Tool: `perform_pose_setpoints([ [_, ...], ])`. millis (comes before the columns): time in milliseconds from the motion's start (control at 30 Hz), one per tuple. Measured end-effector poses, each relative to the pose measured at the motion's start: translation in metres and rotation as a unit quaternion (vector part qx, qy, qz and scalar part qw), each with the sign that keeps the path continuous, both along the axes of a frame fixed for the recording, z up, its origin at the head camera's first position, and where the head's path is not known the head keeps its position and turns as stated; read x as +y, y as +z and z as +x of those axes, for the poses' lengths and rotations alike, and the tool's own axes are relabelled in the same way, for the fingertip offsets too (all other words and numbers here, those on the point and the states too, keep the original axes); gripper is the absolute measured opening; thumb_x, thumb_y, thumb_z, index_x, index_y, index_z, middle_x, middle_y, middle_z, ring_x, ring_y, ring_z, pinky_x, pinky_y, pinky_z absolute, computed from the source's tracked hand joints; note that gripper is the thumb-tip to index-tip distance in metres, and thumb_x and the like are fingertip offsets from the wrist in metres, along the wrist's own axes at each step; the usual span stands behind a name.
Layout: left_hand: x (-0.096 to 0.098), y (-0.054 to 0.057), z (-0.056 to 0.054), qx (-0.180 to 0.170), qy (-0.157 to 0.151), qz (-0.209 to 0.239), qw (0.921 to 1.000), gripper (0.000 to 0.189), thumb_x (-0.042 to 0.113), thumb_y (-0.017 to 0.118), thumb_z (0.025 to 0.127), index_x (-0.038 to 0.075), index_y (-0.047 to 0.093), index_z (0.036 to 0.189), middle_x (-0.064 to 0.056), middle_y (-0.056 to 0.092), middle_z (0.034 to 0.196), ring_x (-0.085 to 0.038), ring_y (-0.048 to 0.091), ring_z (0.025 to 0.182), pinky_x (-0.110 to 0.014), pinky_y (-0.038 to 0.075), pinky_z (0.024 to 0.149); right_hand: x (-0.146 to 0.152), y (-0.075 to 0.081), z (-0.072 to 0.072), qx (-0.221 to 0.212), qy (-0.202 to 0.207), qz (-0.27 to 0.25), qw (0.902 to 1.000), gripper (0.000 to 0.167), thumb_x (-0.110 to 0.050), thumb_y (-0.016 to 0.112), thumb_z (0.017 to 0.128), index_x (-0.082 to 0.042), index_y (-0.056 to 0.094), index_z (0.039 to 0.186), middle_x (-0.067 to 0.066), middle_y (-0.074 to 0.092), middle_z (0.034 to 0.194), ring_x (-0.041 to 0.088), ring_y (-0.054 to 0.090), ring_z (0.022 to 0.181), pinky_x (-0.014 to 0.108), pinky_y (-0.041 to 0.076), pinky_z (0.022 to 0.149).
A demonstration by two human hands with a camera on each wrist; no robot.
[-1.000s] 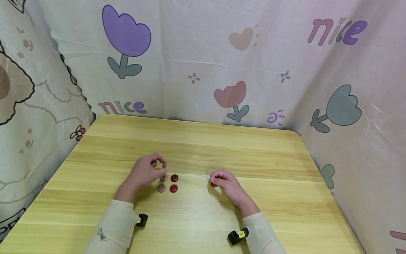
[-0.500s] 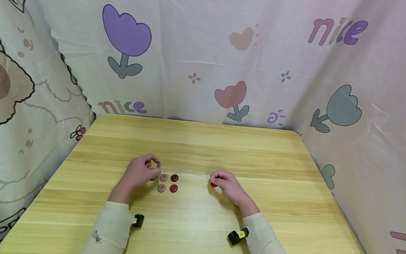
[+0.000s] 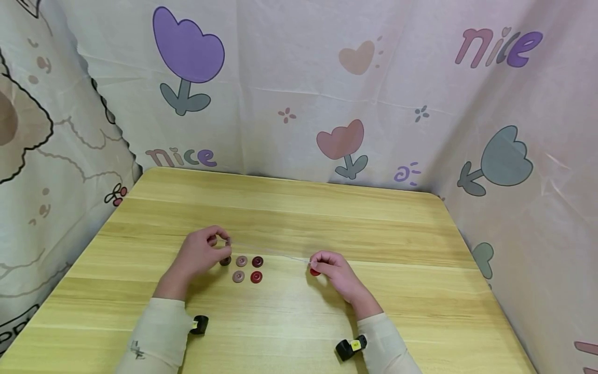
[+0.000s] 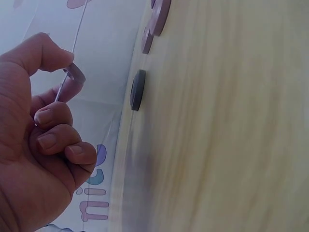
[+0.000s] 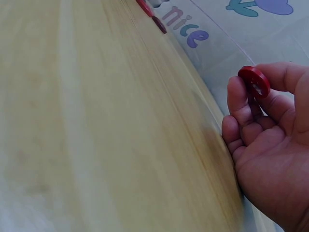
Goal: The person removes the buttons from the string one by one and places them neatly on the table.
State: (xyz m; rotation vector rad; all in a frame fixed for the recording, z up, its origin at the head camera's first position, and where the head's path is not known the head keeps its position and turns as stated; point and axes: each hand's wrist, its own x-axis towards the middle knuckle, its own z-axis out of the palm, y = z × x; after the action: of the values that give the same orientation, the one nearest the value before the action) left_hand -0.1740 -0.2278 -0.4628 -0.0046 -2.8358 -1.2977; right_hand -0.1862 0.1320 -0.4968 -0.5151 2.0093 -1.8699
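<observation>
My left hand is raised above the left part of the table, thumb and index finger pinching a greyish-mauve button. A thin pale thread passes at this button and on into the curled fingers below. The thread stretches across to my right hand, which pinches a red button by its edge. Below the left hand on the table lie a dark brown button, two pinkish buttons, a dark maroon button and a bright red button.
The wooden table reaches back to a printed curtain with tulips and lettering. Curtain cloth also hangs along the left and right sides. Black camera mounts sit at both wrists.
My left hand has moved left, away from my right hand, with the mauve button between its fingertips. Buttons it covered before now show. The right hand stays in place with the red button.
</observation>
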Motion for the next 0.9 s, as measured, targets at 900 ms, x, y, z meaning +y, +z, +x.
perform_pose_setpoints([
  [900, -0.012, 0.002, 0.004, -0.002, 0.016, 0.005, 0.9999, 0.018, 0.014, 0.069, 0.081, 0.015, 0.066, 0.099, -0.001, 0.035, 0.065, -0.019, 0.036, 0.057, -0.032, 0.033, 0.052, 0.000, 0.000, 0.000, 0.008, 0.002, 0.004, 1.0000, 0.015, -0.006, 0.057, 0.098, 0.009, 0.061, 0.095, 0.021, 0.062, 0.096, 0.020, 0.059, 0.089, 0.032, 0.049, 0.084],
])
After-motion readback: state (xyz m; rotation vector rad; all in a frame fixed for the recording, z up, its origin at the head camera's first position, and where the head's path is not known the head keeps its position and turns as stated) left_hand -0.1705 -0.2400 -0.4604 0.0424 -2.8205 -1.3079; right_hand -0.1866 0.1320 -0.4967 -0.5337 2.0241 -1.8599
